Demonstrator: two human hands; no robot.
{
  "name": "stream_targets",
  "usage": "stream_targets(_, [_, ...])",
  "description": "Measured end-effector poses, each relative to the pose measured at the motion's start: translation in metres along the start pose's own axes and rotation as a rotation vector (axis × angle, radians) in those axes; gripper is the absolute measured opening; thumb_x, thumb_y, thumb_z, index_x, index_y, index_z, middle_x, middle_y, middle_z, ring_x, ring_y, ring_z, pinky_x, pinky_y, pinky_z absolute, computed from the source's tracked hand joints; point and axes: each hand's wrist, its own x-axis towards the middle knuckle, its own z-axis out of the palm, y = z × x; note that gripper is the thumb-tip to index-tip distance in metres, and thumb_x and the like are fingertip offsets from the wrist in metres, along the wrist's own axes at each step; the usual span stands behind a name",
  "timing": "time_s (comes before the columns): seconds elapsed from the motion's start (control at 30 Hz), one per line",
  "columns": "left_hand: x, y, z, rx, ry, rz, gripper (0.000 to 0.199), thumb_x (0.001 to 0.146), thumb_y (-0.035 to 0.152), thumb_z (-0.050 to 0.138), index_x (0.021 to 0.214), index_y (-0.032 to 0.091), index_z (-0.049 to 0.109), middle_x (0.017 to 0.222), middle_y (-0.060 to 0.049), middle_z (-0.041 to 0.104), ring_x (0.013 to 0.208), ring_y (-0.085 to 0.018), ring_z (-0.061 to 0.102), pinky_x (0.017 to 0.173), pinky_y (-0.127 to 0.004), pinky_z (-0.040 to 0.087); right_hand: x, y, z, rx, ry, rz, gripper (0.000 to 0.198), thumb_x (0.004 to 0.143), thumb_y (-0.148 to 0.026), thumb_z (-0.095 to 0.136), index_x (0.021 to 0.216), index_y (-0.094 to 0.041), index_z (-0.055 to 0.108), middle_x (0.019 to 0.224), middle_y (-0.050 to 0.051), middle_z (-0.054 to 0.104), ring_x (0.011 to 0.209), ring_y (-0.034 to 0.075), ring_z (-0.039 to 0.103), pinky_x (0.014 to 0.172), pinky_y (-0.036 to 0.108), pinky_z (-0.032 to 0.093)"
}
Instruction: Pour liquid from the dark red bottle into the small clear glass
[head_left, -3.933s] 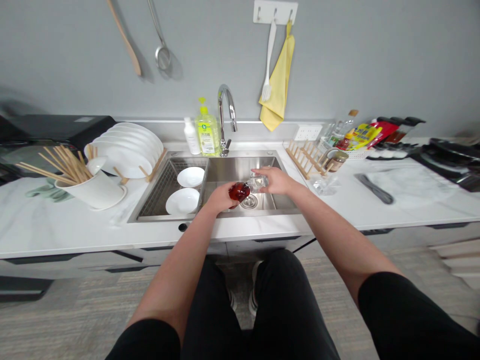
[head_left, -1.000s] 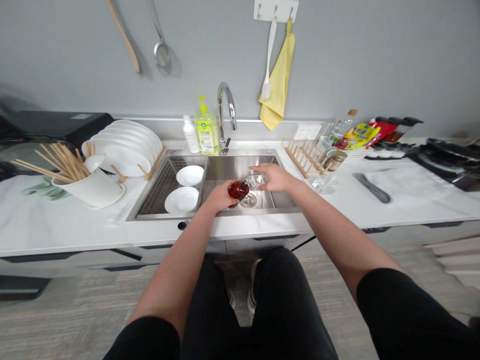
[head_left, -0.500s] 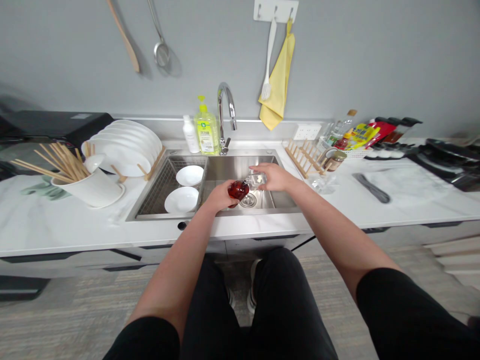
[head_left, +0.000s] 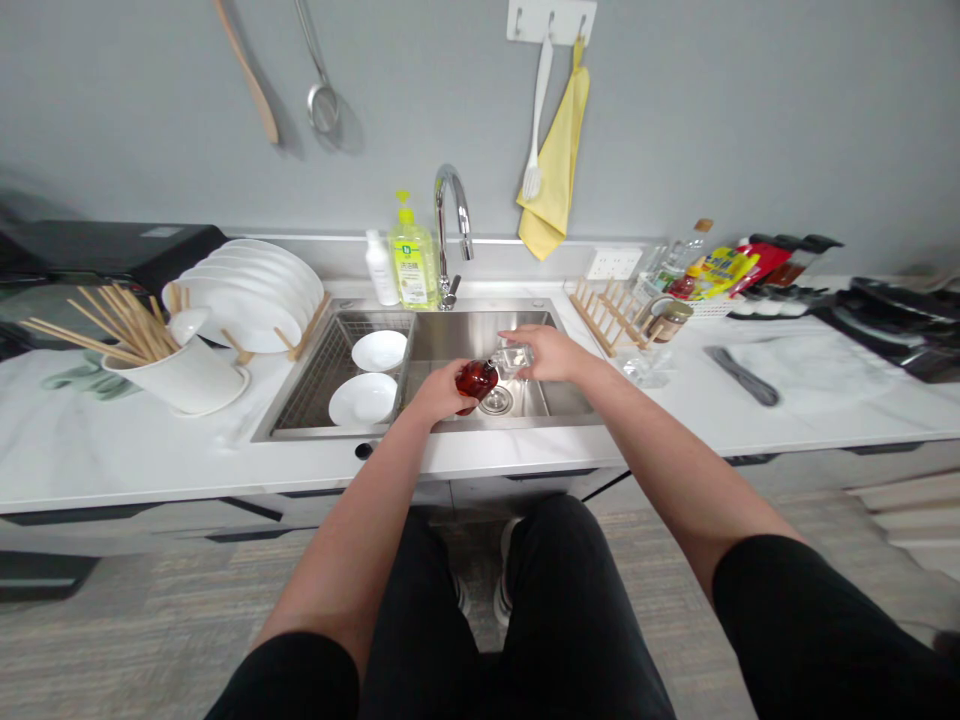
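Over the right basin of the steel sink (head_left: 577, 402), my left hand (head_left: 441, 394) is closed round a red-brown bottle (head_left: 477, 382). The bottle is tilted, its neck pointing up and to the right. My right hand (head_left: 551, 352) grips a small clear glass (head_left: 511, 361), tipped sideways with its opening toward the bottle. Bottle neck and glass meet; whether they touch I cannot tell. My fingers hide part of both. Below them lies the round drain (head_left: 496, 401).
Two white bowls (head_left: 363, 399) sit in the left basin's wire basket. Behind stand the tap (head_left: 450, 215), a dish soap bottle (head_left: 414, 262) and a white bottle (head_left: 382, 270). A plate rack (head_left: 600, 318) and clear glassware (head_left: 646, 369) are on the right, a chopstick holder (head_left: 187, 380) on the left.
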Motion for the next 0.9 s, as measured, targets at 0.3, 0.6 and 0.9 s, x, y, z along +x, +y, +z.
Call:
stream_targets(0.3, [-0.0004,0.0013,-0.0007,0.001,-0.002,-0.008,0.083,0.068,0.021,0.091,0.147,0.026,0.068,0.137,-0.009,0.082,0.127,-0.034,0.078,0.111,-0.045,0.062,-0.0004,-0.0010,-0.0010,-0.008,0.003,-0.003,0.095,0.074,-0.026,0.097,0.163,-0.022,0.064,0.138,0.016,0.079,0.120,0.039,0.075,0.108,0.053,0.058])
stream_targets(0.6, [0.0004,0.0001,0.0000,-0.004,-0.005,0.002,0.082,0.068,0.021,0.091,0.146,0.025,0.068,0.137,-0.009,0.082,0.126,-0.033,0.079,0.112,-0.045,0.062,0.0006,-0.0044,-0.0034,-0.052,-0.007,-0.001,0.094,0.075,-0.028,0.098,0.163,-0.020,0.064,0.137,0.016,0.079,0.120,0.039,0.075,0.107,0.051,0.058])
stream_targets(0.9, [0.0004,0.0005,-0.0003,0.018,-0.001,-0.007,0.083,0.067,0.022,0.091,0.147,0.026,0.068,0.138,-0.010,0.081,0.127,-0.035,0.078,0.111,-0.046,0.063,0.0005,-0.0049,-0.0041,-0.042,-0.013,0.005,0.095,0.075,-0.026,0.097,0.164,-0.024,0.064,0.137,0.015,0.079,0.120,0.038,0.075,0.108,0.052,0.058])
